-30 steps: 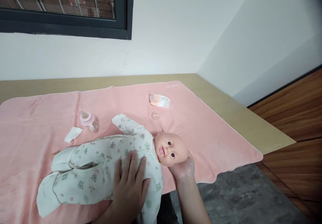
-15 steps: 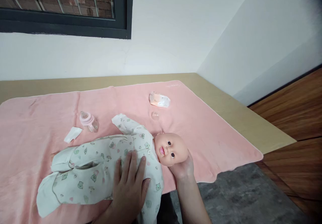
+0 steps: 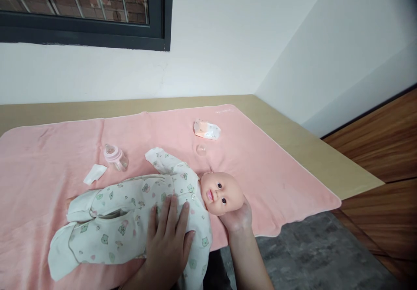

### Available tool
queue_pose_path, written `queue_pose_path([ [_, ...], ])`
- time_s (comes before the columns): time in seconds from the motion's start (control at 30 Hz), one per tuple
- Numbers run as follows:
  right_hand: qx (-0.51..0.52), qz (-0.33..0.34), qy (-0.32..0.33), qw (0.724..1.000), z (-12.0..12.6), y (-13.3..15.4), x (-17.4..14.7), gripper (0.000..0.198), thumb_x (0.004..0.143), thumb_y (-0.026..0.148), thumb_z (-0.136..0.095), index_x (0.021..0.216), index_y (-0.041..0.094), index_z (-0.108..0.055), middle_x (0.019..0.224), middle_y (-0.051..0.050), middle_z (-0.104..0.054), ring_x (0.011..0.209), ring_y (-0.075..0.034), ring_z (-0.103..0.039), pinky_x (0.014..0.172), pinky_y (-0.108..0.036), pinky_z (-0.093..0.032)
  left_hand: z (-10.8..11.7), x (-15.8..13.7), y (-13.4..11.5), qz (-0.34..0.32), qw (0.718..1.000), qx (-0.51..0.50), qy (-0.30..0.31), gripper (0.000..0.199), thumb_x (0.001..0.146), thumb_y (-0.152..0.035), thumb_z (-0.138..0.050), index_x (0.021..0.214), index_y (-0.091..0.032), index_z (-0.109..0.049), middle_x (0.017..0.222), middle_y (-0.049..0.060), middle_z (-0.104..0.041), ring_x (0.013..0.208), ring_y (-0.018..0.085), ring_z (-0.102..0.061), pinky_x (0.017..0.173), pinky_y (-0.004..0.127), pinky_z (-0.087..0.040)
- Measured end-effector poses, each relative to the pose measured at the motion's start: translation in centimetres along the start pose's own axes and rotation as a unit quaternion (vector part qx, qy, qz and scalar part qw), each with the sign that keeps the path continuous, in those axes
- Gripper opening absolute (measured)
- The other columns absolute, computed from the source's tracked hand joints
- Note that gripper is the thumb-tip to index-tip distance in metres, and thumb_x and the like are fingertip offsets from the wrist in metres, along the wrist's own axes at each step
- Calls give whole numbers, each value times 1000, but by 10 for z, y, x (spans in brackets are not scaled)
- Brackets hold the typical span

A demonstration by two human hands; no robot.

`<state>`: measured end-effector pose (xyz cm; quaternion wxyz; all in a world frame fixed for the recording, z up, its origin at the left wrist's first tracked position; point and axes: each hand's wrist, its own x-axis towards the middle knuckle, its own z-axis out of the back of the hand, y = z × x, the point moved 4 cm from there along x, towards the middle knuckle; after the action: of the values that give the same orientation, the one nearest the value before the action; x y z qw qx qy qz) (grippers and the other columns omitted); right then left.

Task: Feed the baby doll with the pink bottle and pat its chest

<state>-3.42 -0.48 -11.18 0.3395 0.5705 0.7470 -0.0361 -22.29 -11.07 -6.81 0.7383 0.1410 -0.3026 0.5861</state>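
Lying lengthwise across the lower middle of the frame, the baby doll [image 3: 143, 212] has its head to the right and feet to the left on the pink blanket [image 3: 276, 173]. Left hand [image 3: 167, 238] rests flat, fingers spread, on its chest; right hand [image 3: 239, 218] cups the head from below, apparently loosely. A baby bottle [image 3: 114, 156] lies beyond.
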Motion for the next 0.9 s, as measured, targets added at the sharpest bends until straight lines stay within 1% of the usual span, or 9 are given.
queue_pose_path([
  [0.17, 6, -3, -12, 1000, -3, 0, -1, 63, 87, 26, -37, 146, 7, -49, 147, -17, -55, 140, -36, -51, 104, -54, -57, 0, 0, 0, 1, 1000, -1, 2, 54, 94, -47, -62, 140, -18, -63, 147, 17, -60, 138, 35, -52, 127, 52, -13],
  [0.27, 18, -12, 4, 1000, -7, -1, -2, 65, 87, 28, -37, 148, 7, -47, 147, -17, -55, 138, -36, -53, 101, -54, -58, 0, 1, 0, 1, 1000, -1, 3, 54, 93, -47, -62, 139, -18, -64, 147, 18, -61, 138, 35, -53, 127, 52, -14],
  [0.37, 23, -18, 28, 999, -8, -1, -2, 68, 85, 29, -38, 149, 8, -44, 148, -16, -53, 138, -35, -53, 101, -53, -58, 1, 1, 0, 3, 1000, -5, 2, 54, 93, -47, -63, 138, -18, -64, 146, 18, -61, 137, 35, -53, 127, 51, -13],
  [0.53, 10, -8, 3, 1000, 1, 0, -1, 73, 80, 32, -42, 149, 8, -45, 151, -16, -51, 142, -36, -49, 104, -55, -56, 0, 2, 0, 5, 1000, -6, 2, 54, 93, -46, -63, 139, -18, -64, 147, 18, -61, 138, 35, -53, 127, 51, -14],
  [0.67, 10, -3, 4, 1000, 2, -1, 1, 77, 77, 35, -47, 149, 9, -46, 150, -16, -51, 141, -36, -49, 105, -56, -55, 0, 1, 0, 4, 1000, -6, 1, 54, 93, -47, -62, 139, -18, -63, 147, 17, -61, 138, 35, -53, 127, 52, -14],
  [0.9, 3, -9, -8, 1000, -2, 0, 1, 70, 81, 31, -46, 148, 11, -47, 149, -14, -53, 141, -33, -50, 106, -52, -55, 0, -1, 1, 0, 1000, -5, 1, 56, 93, -47, -63, 141, -18, -62, 149, 18, -59, 140, 35, -51, 127, 52, -14],
])
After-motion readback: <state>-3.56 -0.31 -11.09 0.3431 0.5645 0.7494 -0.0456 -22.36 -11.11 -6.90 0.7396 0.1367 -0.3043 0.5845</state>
